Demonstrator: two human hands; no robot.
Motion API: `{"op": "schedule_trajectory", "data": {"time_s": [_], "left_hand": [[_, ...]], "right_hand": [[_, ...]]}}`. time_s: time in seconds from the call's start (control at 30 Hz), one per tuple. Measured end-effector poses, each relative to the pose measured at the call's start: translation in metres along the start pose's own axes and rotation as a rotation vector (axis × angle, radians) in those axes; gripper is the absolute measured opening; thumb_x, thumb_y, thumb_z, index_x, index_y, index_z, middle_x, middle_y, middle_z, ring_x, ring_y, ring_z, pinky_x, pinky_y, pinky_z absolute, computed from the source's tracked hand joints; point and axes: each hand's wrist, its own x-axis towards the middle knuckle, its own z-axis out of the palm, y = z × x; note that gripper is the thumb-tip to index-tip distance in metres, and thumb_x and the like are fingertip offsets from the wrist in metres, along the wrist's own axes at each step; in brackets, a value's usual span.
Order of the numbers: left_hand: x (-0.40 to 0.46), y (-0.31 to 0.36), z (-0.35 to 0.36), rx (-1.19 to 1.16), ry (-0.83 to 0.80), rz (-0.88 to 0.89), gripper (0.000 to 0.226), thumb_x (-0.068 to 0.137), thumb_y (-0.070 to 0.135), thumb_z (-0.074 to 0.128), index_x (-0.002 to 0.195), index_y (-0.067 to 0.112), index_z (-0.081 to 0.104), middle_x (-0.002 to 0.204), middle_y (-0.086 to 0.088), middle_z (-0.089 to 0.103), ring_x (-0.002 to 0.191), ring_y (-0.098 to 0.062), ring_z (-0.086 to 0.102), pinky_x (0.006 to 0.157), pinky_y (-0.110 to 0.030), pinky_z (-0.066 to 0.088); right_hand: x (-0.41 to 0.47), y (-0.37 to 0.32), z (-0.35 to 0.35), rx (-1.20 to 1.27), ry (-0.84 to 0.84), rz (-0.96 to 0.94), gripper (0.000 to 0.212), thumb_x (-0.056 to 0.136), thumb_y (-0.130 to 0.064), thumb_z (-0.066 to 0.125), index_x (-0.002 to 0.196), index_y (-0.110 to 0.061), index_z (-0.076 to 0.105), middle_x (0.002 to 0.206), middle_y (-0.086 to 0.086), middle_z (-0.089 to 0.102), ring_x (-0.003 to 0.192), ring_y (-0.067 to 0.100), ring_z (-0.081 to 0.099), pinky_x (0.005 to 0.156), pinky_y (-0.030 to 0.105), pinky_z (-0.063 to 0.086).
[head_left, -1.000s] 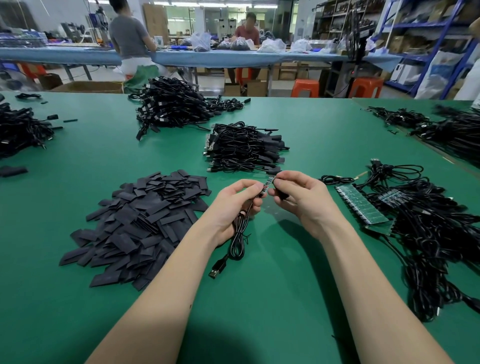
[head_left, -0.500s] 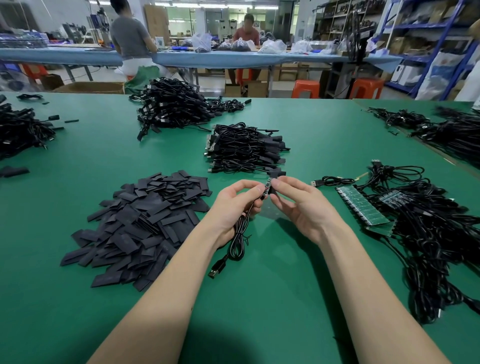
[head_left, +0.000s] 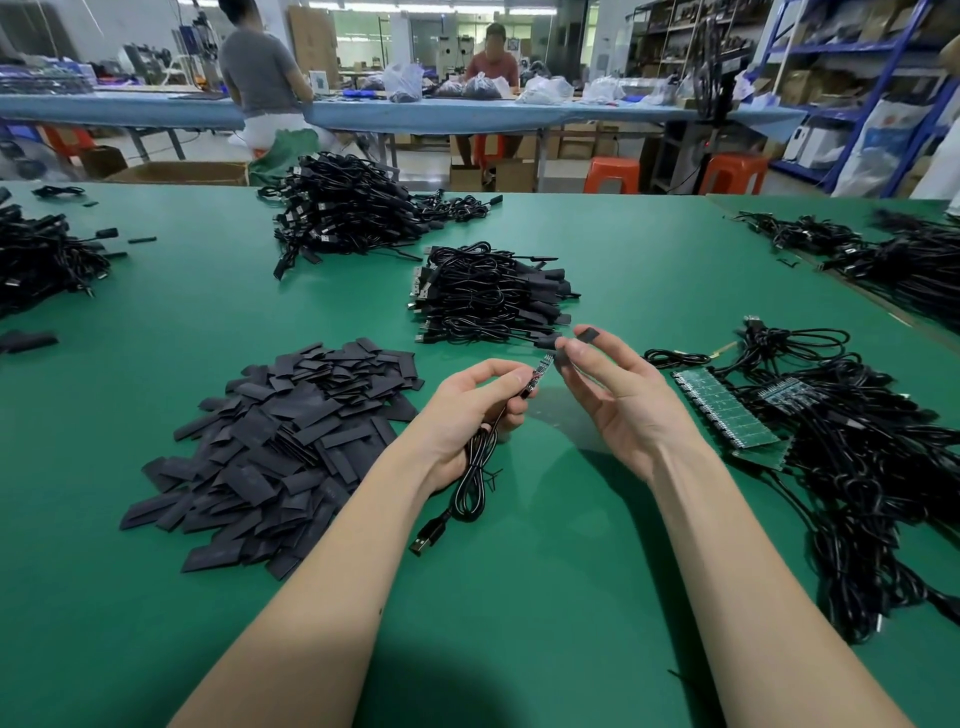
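My left hand (head_left: 467, 410) grips a black USB cable (head_left: 470, 483) just behind the small circuit board (head_left: 537, 375) at its end. The cable's loops hang below the hand and its USB plug (head_left: 427, 538) lies on the green table (head_left: 519, 597). My right hand (head_left: 618, 400) pinches a short black sleeve (head_left: 587, 335) between thumb and fingertips, just right of the board's tip and a little above it. The sleeve's near end is hidden by my fingers.
A heap of flat black sleeves (head_left: 280, 441) lies to the left. A stack of sleeved cables (head_left: 488, 293) sits straight ahead, with a bigger cable pile (head_left: 348, 208) behind it. Green circuit panels (head_left: 724, 410) and tangled cables (head_left: 872, 467) are on the right. Two people work at a far blue bench.
My right hand has opened up and drawn slightly right and up from the board, turning palm inward, so the black sleeve shows between its fingertips. The left hand stays where it was.
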Motion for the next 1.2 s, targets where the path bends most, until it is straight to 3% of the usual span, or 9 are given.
{"op": "schedule_trajectory", "data": {"time_s": [0.33,0.47,0.77,1.07,1.2], "left_hand": [[-0.002,0.002,0.002,-0.017,-0.011,-0.016,0.007,0.081,0.025,0.074,0.084,0.019,0.072,0.079,-0.001,0.066,0.059,-0.007,0.055,0.056,-0.018,0.041],[-0.003,0.004,0.001,0.003,-0.005,-0.007,0.006,0.088,0.021,0.071,0.089,0.016,0.071,0.078,0.0,0.066,0.059,-0.006,0.054,0.056,-0.017,0.041],[-0.011,0.02,-0.012,0.21,-0.109,0.05,0.022,0.078,0.022,0.076,0.094,0.008,0.072,0.077,0.0,0.068,0.059,-0.005,0.056,0.059,-0.014,0.048],[-0.012,0.023,-0.011,0.191,-0.107,0.089,0.013,0.084,0.017,0.073,0.093,0.009,0.069,0.076,-0.002,0.065,0.06,-0.008,0.053,0.062,-0.016,0.048],[-0.012,0.023,-0.006,0.288,-0.036,0.167,0.009,0.093,0.013,0.07,0.091,0.013,0.061,0.068,-0.004,0.064,0.059,-0.011,0.055,0.062,-0.017,0.048]], "right_hand": [[-0.001,0.003,0.003,-0.096,0.033,-0.13,0.019,0.08,0.003,0.076,0.095,-0.008,0.071,0.083,0.005,0.077,0.081,0.013,0.073,0.078,0.02,0.057],[-0.001,0.0,0.0,-0.146,0.001,-0.118,0.022,0.074,0.001,0.078,0.093,-0.008,0.071,0.086,0.006,0.078,0.082,0.013,0.074,0.079,0.02,0.057],[-0.004,-0.006,-0.008,-0.294,-0.155,-0.047,0.026,0.067,-0.003,0.077,0.092,-0.007,0.069,0.084,0.006,0.077,0.081,0.012,0.073,0.077,0.02,0.057],[-0.005,0.001,-0.005,-0.331,-0.252,-0.053,0.024,0.064,-0.008,0.082,0.085,-0.014,0.072,0.094,0.01,0.077,0.086,0.016,0.072,0.08,0.022,0.057],[-0.003,0.005,-0.002,-0.312,-0.207,-0.062,0.028,0.069,-0.005,0.079,0.095,-0.008,0.071,0.094,0.009,0.077,0.086,0.014,0.072,0.08,0.021,0.056]]}}
